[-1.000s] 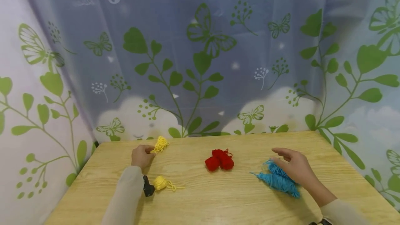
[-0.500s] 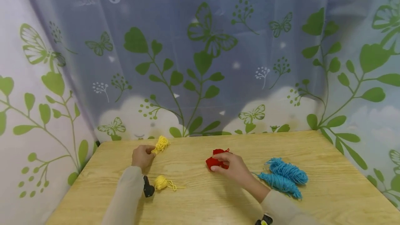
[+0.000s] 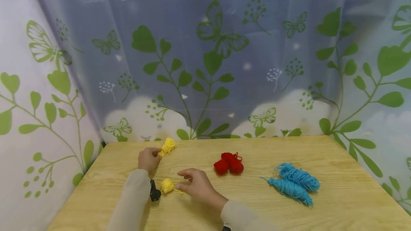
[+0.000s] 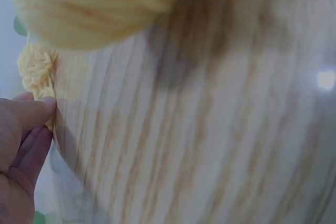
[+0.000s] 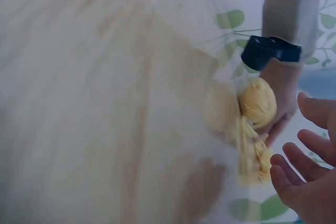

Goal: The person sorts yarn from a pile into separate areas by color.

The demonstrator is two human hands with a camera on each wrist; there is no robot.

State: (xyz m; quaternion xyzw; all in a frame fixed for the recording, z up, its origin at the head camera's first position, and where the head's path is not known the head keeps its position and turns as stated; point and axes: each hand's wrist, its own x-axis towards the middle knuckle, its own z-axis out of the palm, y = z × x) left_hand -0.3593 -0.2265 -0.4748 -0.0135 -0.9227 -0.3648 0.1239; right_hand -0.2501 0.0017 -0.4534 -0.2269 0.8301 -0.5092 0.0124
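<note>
At the far left of the table, my left hand (image 3: pixel 149 159) pinches the end of a loose bundle of yellow yarn (image 3: pixel 168 146). In the left wrist view, thumb and fingers close on that bundle (image 4: pixel 38 66). Closer to me lies a ball of yellow yarn (image 3: pixel 167 185) with a trailing strand, just right of the left wrist. My right hand (image 3: pixel 198 187) is beside this ball, thumb and fingers apart, over the loose strand. The right wrist view has its fingers spread with nothing gripped; whether the thumb touches the strand I cannot tell.
Red yarn balls (image 3: pixel 229 163) lie together near the table's middle. Two blue yarn skeins (image 3: pixel 293 183) rest side by side on the right. A patterned curtain (image 3: pixel 218 81) hangs behind the wooden table (image 3: pixel 257 211). A black wrist camera (image 3: pixel 155 191) sits close to the yellow ball.
My right hand has swept left, from over the blue skeins, past the red balls, to the yellow ball. The left hand keeps its pinch in place. The head view has shifted slightly.
</note>
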